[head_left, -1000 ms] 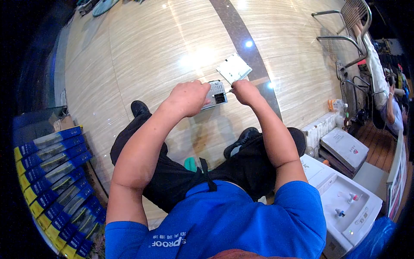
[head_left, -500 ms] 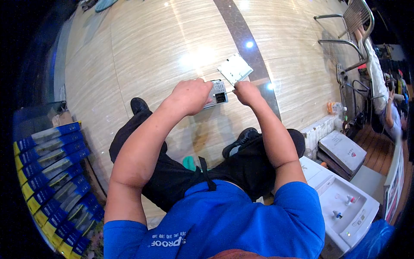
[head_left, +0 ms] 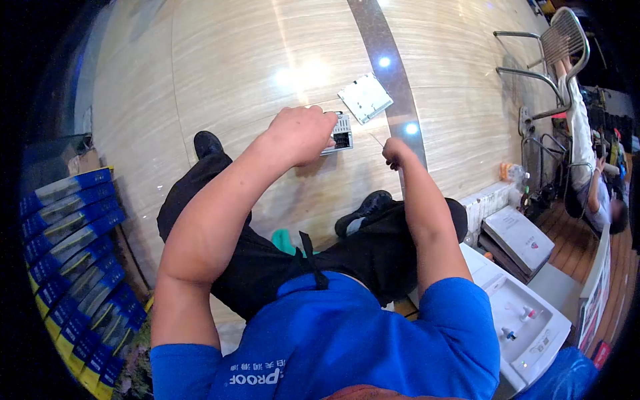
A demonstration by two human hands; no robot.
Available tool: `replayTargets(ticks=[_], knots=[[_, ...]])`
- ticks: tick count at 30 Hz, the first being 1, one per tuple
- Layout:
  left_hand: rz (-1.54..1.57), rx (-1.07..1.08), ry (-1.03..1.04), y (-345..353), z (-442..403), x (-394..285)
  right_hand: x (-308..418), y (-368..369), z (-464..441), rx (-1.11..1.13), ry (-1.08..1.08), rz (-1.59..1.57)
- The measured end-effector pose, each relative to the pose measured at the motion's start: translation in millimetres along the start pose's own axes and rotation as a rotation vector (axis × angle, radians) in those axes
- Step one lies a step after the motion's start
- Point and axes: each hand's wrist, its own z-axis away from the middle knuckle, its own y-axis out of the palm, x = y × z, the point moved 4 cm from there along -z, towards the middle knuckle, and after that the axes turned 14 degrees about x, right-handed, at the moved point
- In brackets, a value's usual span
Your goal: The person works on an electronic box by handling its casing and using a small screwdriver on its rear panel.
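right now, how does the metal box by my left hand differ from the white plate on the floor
The metal box is deep, with a dark opening in the side that shows; the white plate looks thin and flat. The left hand covers part of the metal box, while no hand touches the white plate. The white plate is turned at an angle to the metal box. Both are pale, with small holes or slots.

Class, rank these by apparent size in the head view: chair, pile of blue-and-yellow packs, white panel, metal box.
1. Pile of blue-and-yellow packs
2. Chair
3. White panel
Unsure: metal box, partly hidden by the left hand.
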Motion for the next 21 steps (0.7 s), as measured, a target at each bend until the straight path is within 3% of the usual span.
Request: replayTargets(ticks=[1,4,8,13,19,21], knots=[[0.001,0.001,0.0,0,0,1,-10,7,-15,0.058,0.03,-0.232],[-0.004,-0.021,-0.008,-1,2,2,-23,14,-42,0.041,0.065,-0.358],[0.011,-0.053,-0.017,2,2,5,-24,8,-66,-0.059,-0.021,-0.199],[0.007,-0.071,-0.006,4,1,8,-16,-6,-75,-0.5,-0.162,-0.128],[0.031,0.009,-0.028,7,-3,11,-18,17,-123,-0.422,-0.21,-0.239],[0.027,0.008,-0.018,9,-3,13,-15,16,-128,-0.539,-0.258,-0.161]])
